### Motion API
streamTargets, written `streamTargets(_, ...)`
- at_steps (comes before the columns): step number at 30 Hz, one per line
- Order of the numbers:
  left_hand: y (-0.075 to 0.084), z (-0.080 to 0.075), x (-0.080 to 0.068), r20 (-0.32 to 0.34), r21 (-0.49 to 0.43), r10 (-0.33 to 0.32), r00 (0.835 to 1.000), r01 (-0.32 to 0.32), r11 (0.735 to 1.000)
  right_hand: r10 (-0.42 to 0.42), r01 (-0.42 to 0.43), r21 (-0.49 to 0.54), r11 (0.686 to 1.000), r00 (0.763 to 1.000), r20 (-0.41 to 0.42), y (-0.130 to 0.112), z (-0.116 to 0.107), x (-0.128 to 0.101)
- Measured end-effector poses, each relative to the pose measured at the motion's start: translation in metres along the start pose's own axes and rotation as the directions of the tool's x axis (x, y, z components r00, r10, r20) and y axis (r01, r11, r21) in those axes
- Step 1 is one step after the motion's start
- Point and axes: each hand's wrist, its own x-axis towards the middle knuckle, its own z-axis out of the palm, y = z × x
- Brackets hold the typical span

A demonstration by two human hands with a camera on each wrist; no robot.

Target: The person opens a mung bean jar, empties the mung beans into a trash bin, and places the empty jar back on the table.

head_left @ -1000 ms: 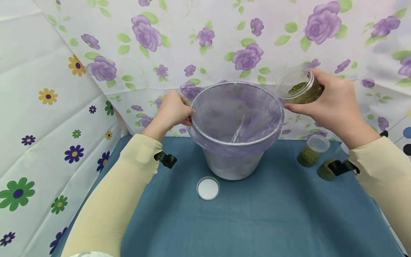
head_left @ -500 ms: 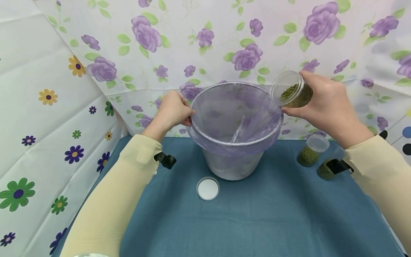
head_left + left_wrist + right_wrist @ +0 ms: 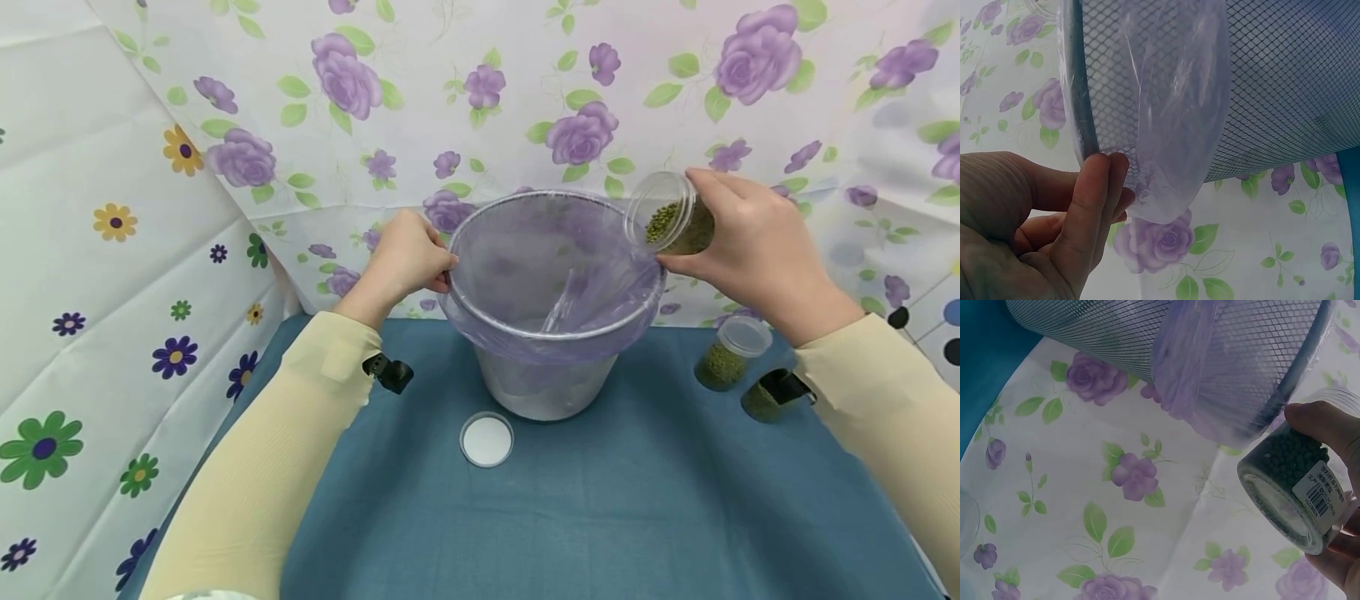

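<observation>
Head view: left hand (image 3: 405, 258) has its fingers curled on the bin (image 3: 551, 333) rim, near the worktop's far edge. Right hand (image 3: 750, 242) clamps a lidless jar (image 3: 671, 221), tipped over that rim; probably light, stiff, slippery, best gripped round its body.

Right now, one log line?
left hand: grips bin rim | right hand: holds open jar tilted over bin | lid: on table

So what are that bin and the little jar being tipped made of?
The bin looks like grey metal mesh, its diamond grid clear in the wrist views, lined with a thin, glossy purple plastic bag. The jar seems clear plastic; green grains show through.
</observation>
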Motion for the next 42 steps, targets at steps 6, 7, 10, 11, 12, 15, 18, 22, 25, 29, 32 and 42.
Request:
streamTargets(6, 0.000, 0.000, 0.001, 0.005, -0.009, 0.001, 1.000, -0.001, 1.000, -0.038, 0.037, -0.025, 0.999, 0.999, -0.023, -0.002, 0.001, 0.002)
streamTargets(7, 0.000, 0.000, 0.002, 0.005, -0.008, 0.002, 1.000, -0.002, 1.000, -0.042, 0.042, -0.028, 0.999, 0.999, -0.026, -0.002, 0.001, 0.002)
streamTargets(10, 0.001, 0.000, 0.002, 0.000, 0.001, 0.009, 1.000, -0.009, 1.000, -0.051, 0.050, -0.038, 0.998, 0.998, -0.031, -0.003, 0.000, 0.003)
streamTargets(11, 0.002, 0.000, 0.001, -0.001, 0.002, 0.009, 1.000, -0.009, 1.000, -0.052, 0.051, -0.039, 0.998, 0.998, -0.031, -0.004, 0.000, 0.003)
streamTargets(12, 0.002, 0.000, 0.001, -0.002, 0.003, 0.009, 1.000, -0.009, 1.000, -0.054, 0.053, -0.041, 0.998, 0.998, -0.031, -0.004, 0.000, 0.004)
streamTargets(15, 0.002, 0.000, 0.001, 0.002, -0.001, 0.005, 1.000, -0.005, 1.000, -0.063, 0.062, -0.047, 0.997, 0.998, -0.030, -0.006, 0.000, 0.004)
streamTargets(18, 0.002, 0.000, 0.001, 0.005, -0.004, -0.002, 1.000, 0.002, 1.000, -0.078, 0.076, -0.053, 0.996, 0.997, -0.027, -0.008, 0.000, 0.005)
streamTargets(22, 0.001, 0.001, 0.001, 0.000, -0.008, -0.003, 1.000, 0.003, 1.000, -0.107, 0.105, -0.061, 0.993, 0.994, -0.025, -0.009, 0.001, 0.007)
streamTargets(25, 0.001, 0.001, 0.002, 0.003, -0.023, 0.004, 1.000, -0.004, 1.000, -0.132, 0.130, -0.062, 0.990, 0.991, -0.033, -0.008, 0.001, 0.007)
streamTargets(29, 0.000, 0.002, 0.003, 0.005, -0.030, 0.005, 1.000, -0.005, 1.000, -0.163, 0.160, -0.056, 0.985, 0.986, -0.043, -0.008, 0.003, 0.008)
streamTargets(32, -0.001, 0.001, 0.003, -0.001, -0.027, 0.000, 1.000, 0.000, 1.000, -0.179, 0.176, -0.054, 0.983, 0.983, -0.041, -0.009, 0.003, 0.008)
streamTargets(42, -0.002, 0.000, 0.002, -0.008, -0.040, 0.002, 1.000, -0.003, 0.999, -0.210, 0.208, -0.074, 0.975, 0.978, -0.016, -0.011, 0.004, 0.012)
